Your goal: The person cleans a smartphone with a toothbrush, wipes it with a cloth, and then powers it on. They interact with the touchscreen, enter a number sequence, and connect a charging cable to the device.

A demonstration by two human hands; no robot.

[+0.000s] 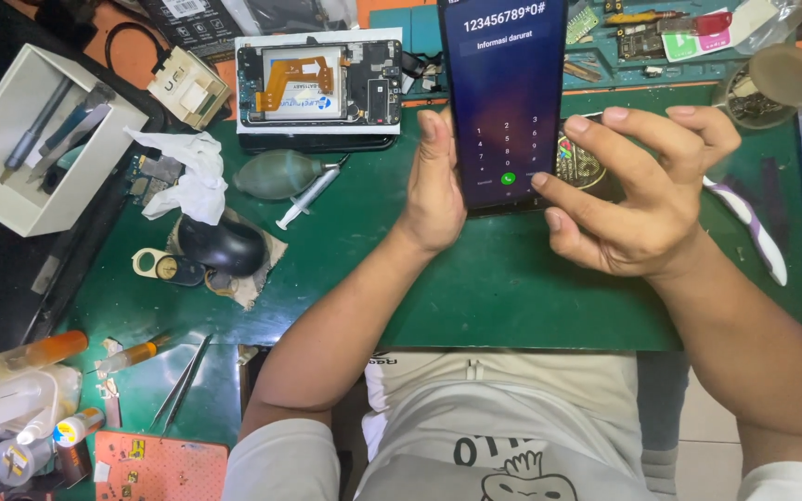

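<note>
Phone upright in my hands

My left hand (433, 190) braces the phone (505, 97) by its left edge, palm flat; my right hand (638, 199) is open, thumb on the lit keypad. It stands over the green mat (475, 288), near the opened phone (319, 82).

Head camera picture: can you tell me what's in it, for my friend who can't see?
Two hands hold a lit phone upright over a green mat: the left hand steadies its edge, the right hand touches the keypad screen. An opened phone, tissue, syringe and tweezers lie to the left.
</note>
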